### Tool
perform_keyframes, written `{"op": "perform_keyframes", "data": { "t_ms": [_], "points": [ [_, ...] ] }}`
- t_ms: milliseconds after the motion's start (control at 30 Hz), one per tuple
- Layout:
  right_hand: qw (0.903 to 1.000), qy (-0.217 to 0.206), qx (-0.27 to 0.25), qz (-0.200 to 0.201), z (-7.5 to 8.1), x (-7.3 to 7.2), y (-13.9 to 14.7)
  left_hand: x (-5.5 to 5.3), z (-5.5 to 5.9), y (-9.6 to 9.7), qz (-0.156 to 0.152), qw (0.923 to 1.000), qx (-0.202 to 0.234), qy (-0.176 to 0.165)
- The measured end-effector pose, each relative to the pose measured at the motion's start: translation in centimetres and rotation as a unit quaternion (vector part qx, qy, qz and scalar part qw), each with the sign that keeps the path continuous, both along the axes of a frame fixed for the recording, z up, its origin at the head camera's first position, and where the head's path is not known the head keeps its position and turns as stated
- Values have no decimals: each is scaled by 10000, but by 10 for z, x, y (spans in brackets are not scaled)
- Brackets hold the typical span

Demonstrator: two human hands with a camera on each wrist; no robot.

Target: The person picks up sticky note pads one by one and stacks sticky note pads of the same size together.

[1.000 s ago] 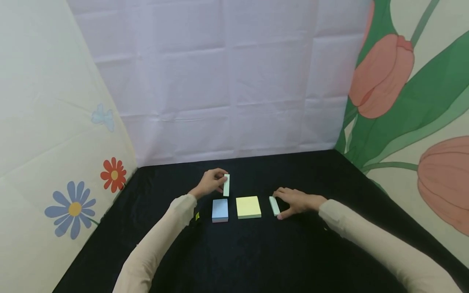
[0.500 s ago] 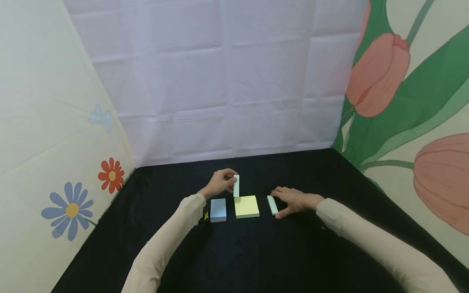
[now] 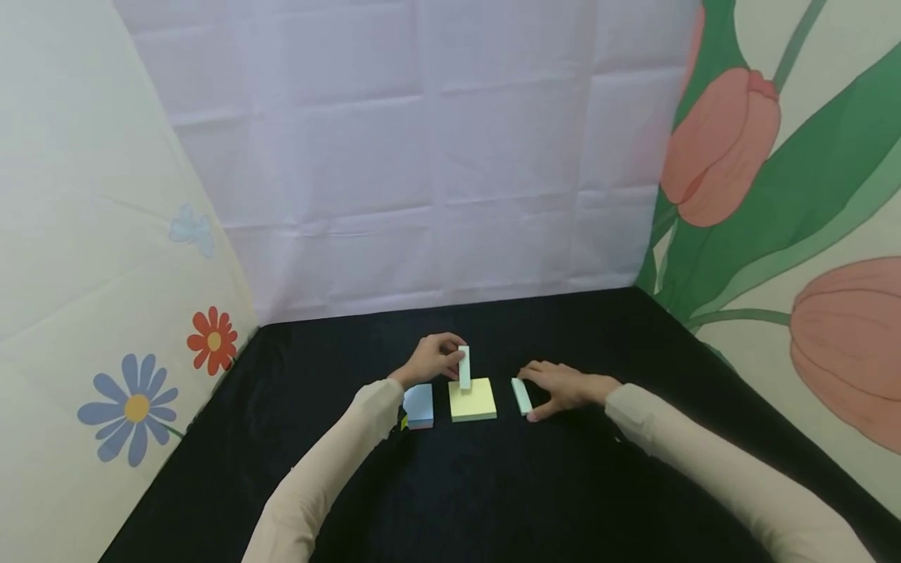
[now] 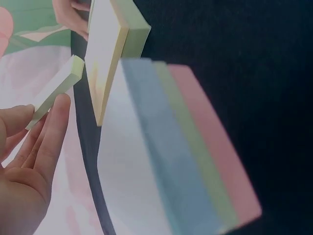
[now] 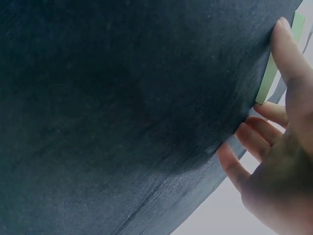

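Observation:
My left hand pinches one end of a narrow pale green sticky-note pad between thumb and fingers. Its lower end overlaps the far part of the square yellow sticky-note pad in the head view; the left wrist view shows it raised off the table. Just left of the yellow pad lies a blue-topped sticky-note block, partly behind the left wrist; its side shows blue, green and pink layers. To the right, my right hand holds a second narrow pale green pad by its two ends, low at the table.
Black cloth covers the table. A white sheet hangs behind it, with flower-printed cloths at both sides. A small yellow-green tag shows by the left cuff.
My left hand has carried its narrow pad rightward, from behind the blue block to over the yellow pad's far part. The right hand and its pad have stayed in place.

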State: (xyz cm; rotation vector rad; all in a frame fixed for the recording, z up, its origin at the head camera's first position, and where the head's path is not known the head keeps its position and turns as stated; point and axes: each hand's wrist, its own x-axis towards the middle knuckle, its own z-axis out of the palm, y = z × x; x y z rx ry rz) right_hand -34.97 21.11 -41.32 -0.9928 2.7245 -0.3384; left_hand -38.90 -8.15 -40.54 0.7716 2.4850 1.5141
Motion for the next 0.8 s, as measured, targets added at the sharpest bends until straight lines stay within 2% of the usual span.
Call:
{"op": "perform_keyframes", "data": {
  "t_ms": [200, 433, 800],
  "points": [
    [10000, 10, -58, 53, 0, 0, 1, 1, -2, 10, 6, 9999, 65, -103],
    [10000, 5, -1, -20, -3, -2, 2, 4, -2, 24, -190, 9995, 243, 7],
    [10000, -16, -12, 68, 0, -1, 2, 8, -2, 36, -402, 9981, 439, -168]
  ]
}}
